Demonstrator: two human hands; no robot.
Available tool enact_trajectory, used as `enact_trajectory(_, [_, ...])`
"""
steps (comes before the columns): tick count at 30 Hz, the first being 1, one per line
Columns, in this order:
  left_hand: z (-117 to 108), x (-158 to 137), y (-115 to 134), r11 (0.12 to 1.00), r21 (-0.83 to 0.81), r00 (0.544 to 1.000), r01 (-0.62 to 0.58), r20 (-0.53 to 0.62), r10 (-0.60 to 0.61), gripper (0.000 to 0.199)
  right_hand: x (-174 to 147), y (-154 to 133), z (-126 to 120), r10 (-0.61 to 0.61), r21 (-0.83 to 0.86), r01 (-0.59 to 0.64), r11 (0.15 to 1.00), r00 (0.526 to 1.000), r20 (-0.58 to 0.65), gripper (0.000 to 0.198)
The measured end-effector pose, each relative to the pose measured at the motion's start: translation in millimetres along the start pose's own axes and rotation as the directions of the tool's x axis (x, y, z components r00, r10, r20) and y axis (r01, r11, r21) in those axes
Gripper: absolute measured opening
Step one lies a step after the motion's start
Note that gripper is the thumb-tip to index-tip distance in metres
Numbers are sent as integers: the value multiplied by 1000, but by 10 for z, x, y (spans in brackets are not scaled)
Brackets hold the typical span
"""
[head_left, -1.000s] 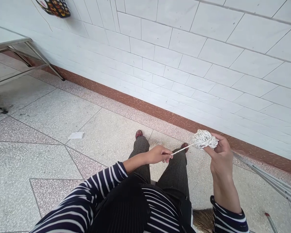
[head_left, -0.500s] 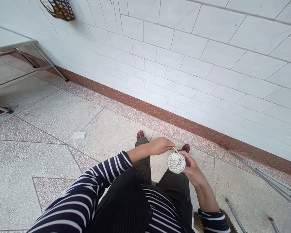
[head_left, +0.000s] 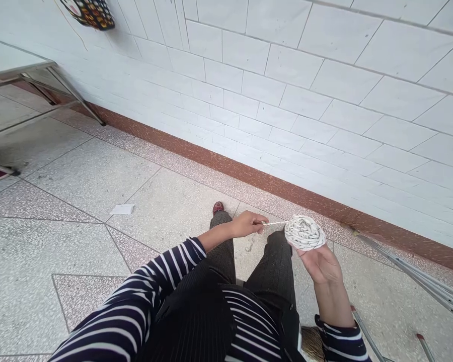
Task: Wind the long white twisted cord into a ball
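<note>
A round white coil of thick cord or yarn (head_left: 305,233) rests on the fingers of my right hand (head_left: 322,264), which faces palm up at the lower right. The fingertips are hidden behind the coil. From its left side a thin white strand (head_left: 275,222) runs straight across to my left hand (head_left: 248,224). My left fingers pinch the end of that strand in front of my left knee. A gap spanned only by the strand separates the two hands.
Ahead stands a white tiled wall (head_left: 264,85) with a reddish-brown skirting. A metal-framed table (head_left: 20,70) is at the left, a white paper slip (head_left: 122,209) on the floor. Metal rails (head_left: 411,274) and red-tipped legs (head_left: 425,347) lie at the right. A patterned bag (head_left: 92,14) hangs above.
My right hand has moved right and slightly up with the coil, turning it more face-up. A longer strand now stretches to my left hand, which has shifted slightly left.
</note>
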State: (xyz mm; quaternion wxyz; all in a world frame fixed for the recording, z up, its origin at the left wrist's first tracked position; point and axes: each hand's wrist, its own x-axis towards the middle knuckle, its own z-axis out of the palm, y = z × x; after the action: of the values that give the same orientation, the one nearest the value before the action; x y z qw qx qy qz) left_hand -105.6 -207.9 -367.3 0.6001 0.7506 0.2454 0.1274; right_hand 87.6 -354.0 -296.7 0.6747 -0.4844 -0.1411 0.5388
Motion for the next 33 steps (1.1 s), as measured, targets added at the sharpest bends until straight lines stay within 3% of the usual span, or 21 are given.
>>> enact_trajectory(3, [-162, -68, -29, 972, 235, 999, -12, -32, 20, 22, -34, -110, -8, -66, 2, 66, 998, 994, -91, 56])
enact_trajectory(9, [-344, 81, -202, 933, 355, 995, 53, -98, -19, 20, -331, -293, 63, -94, -78, 90, 993, 995, -45, 63])
enact_trajectory(14, [-417, 336, -342, 942, 316, 968, 111, -251, -29, 23, -734, -355, -39, -229, -177, 219, 960, 973, -40, 56])
enact_trajectory(17, [-434, 423, -409, 963, 233, 944, 137, -325, -56, 26, -740, -351, -102, -214, -184, 215, 959, 976, 26, 62])
enact_trajectory(24, [-440, 426, -463, 971, 150, 951, 188, -273, -142, 32, -626, -284, -150, -153, -37, 151, 988, 987, -56, 79])
enact_trajectory(29, [-447, 354, -497, 934, 273, 954, 231, -251, -163, 34, -743, -347, -266, -149, 20, 155, 988, 972, -183, 70])
enact_trajectory(33, [-488, 297, -616, 888, 380, 957, 259, -226, -183, 33, -749, -476, -223, -195, 33, 214, 976, 933, -303, 66])
